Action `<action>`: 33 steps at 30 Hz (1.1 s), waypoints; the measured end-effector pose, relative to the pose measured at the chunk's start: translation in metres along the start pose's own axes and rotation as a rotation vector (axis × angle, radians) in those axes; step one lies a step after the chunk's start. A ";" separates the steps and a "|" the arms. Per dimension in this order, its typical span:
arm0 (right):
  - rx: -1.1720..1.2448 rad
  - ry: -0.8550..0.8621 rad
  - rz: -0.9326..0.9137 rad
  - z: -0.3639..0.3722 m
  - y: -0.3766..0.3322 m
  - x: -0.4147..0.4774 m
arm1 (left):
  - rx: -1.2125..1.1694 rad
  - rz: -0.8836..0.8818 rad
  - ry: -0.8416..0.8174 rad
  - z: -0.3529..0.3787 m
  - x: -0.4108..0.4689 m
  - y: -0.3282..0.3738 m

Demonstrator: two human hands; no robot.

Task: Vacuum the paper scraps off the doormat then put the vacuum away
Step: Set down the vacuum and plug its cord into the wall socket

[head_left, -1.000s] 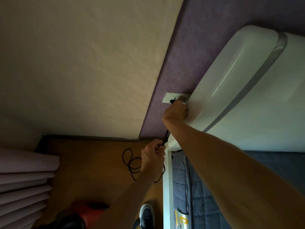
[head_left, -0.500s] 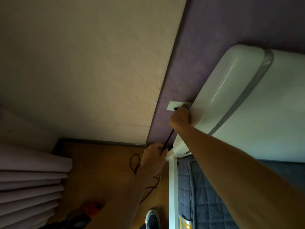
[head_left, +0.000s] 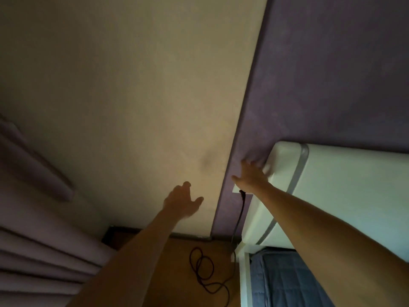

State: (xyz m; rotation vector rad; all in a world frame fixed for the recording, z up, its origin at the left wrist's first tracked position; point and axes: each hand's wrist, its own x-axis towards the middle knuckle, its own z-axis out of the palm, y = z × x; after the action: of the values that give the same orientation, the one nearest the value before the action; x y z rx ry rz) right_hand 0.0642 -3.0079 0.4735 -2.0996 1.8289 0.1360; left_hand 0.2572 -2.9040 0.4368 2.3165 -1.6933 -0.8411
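I see the left hand (head_left: 182, 201) and right hand (head_left: 251, 176) spread, empty; 1 thin black cord (head_left: 240, 216) hangs from the wall outlet (head_left: 235, 189), looping on the floor (head_left: 177, 262).

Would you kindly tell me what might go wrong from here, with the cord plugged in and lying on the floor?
1. The cord hangs from the outlet and lies in loose loops on the floor; a foot could catch in it.
2. The right hand is open just above the outlet and might knock the plug loose.
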 end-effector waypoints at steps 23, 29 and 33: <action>-0.257 0.093 -0.331 -0.061 -0.124 -0.261 | 0.504 0.123 0.101 -0.173 -0.254 -0.139; -0.266 -0.012 -0.359 -0.008 -0.108 -0.292 | 0.451 0.070 0.037 -0.136 -0.290 -0.161; -0.257 -0.066 -0.360 0.033 -0.089 -0.302 | 0.403 0.020 -0.015 -0.100 -0.303 -0.173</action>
State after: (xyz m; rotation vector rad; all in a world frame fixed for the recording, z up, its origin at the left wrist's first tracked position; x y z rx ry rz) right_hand 0.1074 -2.7043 0.5507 -2.5296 1.4298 0.3591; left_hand 0.3908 -2.5862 0.5502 2.5348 -2.0478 -0.5536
